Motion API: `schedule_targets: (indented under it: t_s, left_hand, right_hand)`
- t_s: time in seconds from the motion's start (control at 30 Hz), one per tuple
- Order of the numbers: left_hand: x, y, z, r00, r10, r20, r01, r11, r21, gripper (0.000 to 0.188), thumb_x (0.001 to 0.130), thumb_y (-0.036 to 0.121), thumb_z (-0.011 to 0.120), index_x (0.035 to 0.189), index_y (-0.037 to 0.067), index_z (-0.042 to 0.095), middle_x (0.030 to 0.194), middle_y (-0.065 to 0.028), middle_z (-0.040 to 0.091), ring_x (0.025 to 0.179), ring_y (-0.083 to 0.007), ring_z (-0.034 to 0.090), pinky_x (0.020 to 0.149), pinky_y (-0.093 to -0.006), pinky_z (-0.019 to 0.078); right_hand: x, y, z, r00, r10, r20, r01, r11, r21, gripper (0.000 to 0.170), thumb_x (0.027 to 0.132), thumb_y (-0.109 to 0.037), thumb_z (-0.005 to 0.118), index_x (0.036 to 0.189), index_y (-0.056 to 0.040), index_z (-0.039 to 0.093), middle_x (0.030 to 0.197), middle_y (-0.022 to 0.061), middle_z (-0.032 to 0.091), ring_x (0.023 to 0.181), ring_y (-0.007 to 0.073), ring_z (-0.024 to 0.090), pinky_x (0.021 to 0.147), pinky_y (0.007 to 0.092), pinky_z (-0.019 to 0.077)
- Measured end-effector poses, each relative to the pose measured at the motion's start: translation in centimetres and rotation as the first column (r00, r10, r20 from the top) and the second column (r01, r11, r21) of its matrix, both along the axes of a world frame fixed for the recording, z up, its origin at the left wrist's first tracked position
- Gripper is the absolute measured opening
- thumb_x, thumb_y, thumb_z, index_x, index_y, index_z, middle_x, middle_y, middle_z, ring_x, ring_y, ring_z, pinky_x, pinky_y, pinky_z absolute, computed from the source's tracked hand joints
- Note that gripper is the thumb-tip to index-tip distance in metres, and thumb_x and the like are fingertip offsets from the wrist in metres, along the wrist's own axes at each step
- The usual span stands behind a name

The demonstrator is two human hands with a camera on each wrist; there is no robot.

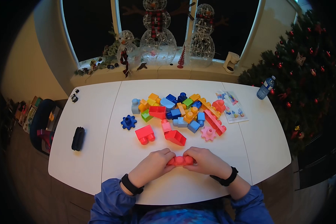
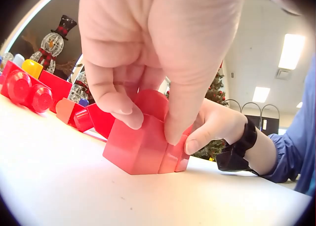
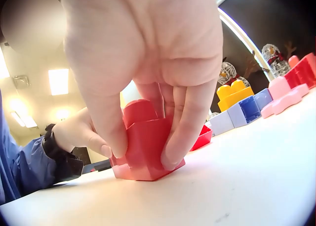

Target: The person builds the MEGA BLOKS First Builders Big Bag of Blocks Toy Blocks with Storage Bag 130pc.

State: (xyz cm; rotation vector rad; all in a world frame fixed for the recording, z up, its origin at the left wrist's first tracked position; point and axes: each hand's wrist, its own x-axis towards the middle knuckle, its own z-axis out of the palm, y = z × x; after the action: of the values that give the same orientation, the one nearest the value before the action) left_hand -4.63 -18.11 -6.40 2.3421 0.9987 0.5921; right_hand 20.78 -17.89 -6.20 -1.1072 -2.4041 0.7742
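Near the table's front edge, both hands grip a red toy building block with three round studs on top. My left hand pinches its left end between thumb and fingers, as the left wrist view shows on the angled red block. At the other end, my right hand pinches the block the same way. The block stands studs up, its base right at the white tabletop. Just beyond the hands lie a slanted red block and a wide red block on its side.
A pile of colored blocks spreads across the middle, with a blue gear piece and a pink gear piece at its sides. A printed sheet, a water bottle and a black case lie farther out.
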Motion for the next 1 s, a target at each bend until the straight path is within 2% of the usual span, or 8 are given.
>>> schedule_targets:
  t_s: [0.1, 0.3, 0.4, 0.5, 0.6, 0.8, 0.9, 1.0]
  left_hand:
    - [0.0, 0.0, -0.1, 1.000, 0.001, 0.009, -0.001, 1.000, 0.003, 0.030, 0.086, 0.014, 0.081, 0.110, 0.002, 0.069, 0.100, -0.0157, 0.069, 0.088, -0.0359, 0.069, 0.078, -0.0404, 0.0565]
    - [-0.4, 0.4, 1.9, 1.000, -0.016, 0.014, 0.017, 0.999, -0.045, 0.029, 0.087, 0.015, 0.079, 0.111, 0.002, 0.069, 0.103, -0.0152, 0.071, 0.088, -0.0352, 0.069, 0.079, -0.0404, 0.0566]
    - [-1.6, 3.1, 3.6, 0.992, 0.125, 0.023, -0.126, 0.992, 0.013, 0.029, 0.088, 0.013, 0.077, 0.114, 0.002, 0.069, 0.108, -0.0155, 0.071, 0.090, -0.0349, 0.070, 0.079, -0.0405, 0.0570]
    - [-2.1, 7.4, 3.1, 0.983, 0.143, -0.118, -0.112, 0.966, 0.234, 0.034, 0.087, 0.012, 0.076, 0.119, 0.003, 0.068, 0.113, -0.0155, 0.070, 0.099, -0.0351, 0.070, 0.084, -0.0417, 0.0568]
    - [-1.5, 10.6, 1.6, 0.970, 0.097, -0.223, -0.048, 0.976, 0.213, 0.041, 0.085, 0.013, 0.077, 0.123, 0.004, 0.067, 0.117, -0.0151, 0.069, 0.108, -0.0359, 0.067, 0.091, -0.0429, 0.0555]
    - [-0.8, 13.3, 0.3, 0.953, 0.049, -0.299, -0.018, 0.995, 0.103, 0.048, 0.081, 0.017, 0.081, 0.124, 0.003, 0.066, 0.122, -0.0174, 0.065, 0.114, -0.0368, 0.065, 0.097, -0.0427, 0.0545]
    - [-0.5, 13.7, 0.0, 0.944, 0.067, -0.324, -0.049, 0.997, 0.063, 0.049, 0.081, 0.020, 0.082, 0.123, 0.003, 0.067, 0.123, -0.0178, 0.065, 0.113, -0.0373, 0.065, 0.097, -0.0426, 0.0548]
    - [-0.5, 14.0, -0.5, 0.939, 0.081, -0.334, -0.070, 0.997, 0.046, 0.048, 0.080, 0.022, 0.083, 0.122, 0.002, 0.068, 0.120, -0.0179, 0.067, 0.111, -0.0377, 0.067, 0.096, -0.0429, 0.0553]
  right_hand:
    - [-0.2, 0.0, -0.1, 1.000, -0.005, -0.004, 0.005, 1.000, 0.006, 0.028, 0.084, -0.016, 0.081, 0.105, -0.0058, 0.066, 0.096, 0.0134, 0.069, 0.086, 0.0343, 0.069, 0.075, 0.0397, 0.0564]
    - [0.2, 0.1, -0.6, 0.998, 0.007, 0.059, -0.010, 0.998, 0.057, 0.041, 0.084, -0.024, 0.085, 0.117, -0.0075, 0.067, 0.112, 0.0129, 0.069, 0.090, 0.0314, 0.070, 0.077, 0.0377, 0.0579]
    - [0.2, -0.3, 1.7, 0.990, -0.100, 0.098, 0.100, 0.995, 0.000, 0.050, 0.084, -0.030, 0.086, 0.124, -0.0079, 0.066, 0.121, 0.0116, 0.068, 0.090, 0.0275, 0.071, 0.077, 0.0358, 0.0582]
    - [0.8, 0.0, 2.4, 0.993, -0.074, 0.094, 0.078, 0.997, -0.030, 0.051, 0.089, -0.036, 0.081, 0.129, -0.0100, 0.064, 0.123, 0.0092, 0.067, 0.096, 0.0305, 0.072, 0.080, 0.0396, 0.0589]
    - [1.0, 0.0, 2.2, 0.997, -0.075, 0.010, 0.075, 0.997, -0.008, 0.046, 0.089, -0.029, 0.083, 0.125, -0.0067, 0.067, 0.123, 0.0094, 0.068, 0.087, 0.0238, 0.070, 0.077, 0.0344, 0.0576]
    - [1.4, -0.4, 2.1, 0.997, -0.071, 0.003, 0.071, 0.997, -0.005, 0.039, 0.090, -0.027, 0.082, 0.119, -0.0047, 0.069, 0.123, 0.0099, 0.069, 0.087, 0.0240, 0.070, 0.078, 0.0341, 0.0579]
    - [1.6, -0.3, 2.0, 0.998, -0.061, -0.018, 0.062, 0.998, 0.028, 0.037, 0.093, -0.032, 0.078, 0.118, -0.0076, 0.068, 0.121, 0.0071, 0.069, 0.089, 0.0272, 0.073, 0.075, 0.0370, 0.0583]
    - [1.4, -0.3, 2.2, 0.998, -0.061, -0.035, 0.063, 0.997, 0.040, 0.037, 0.090, -0.025, 0.083, 0.118, -0.0043, 0.070, 0.120, 0.0103, 0.070, 0.086, 0.0242, 0.071, 0.077, 0.0330, 0.0582]
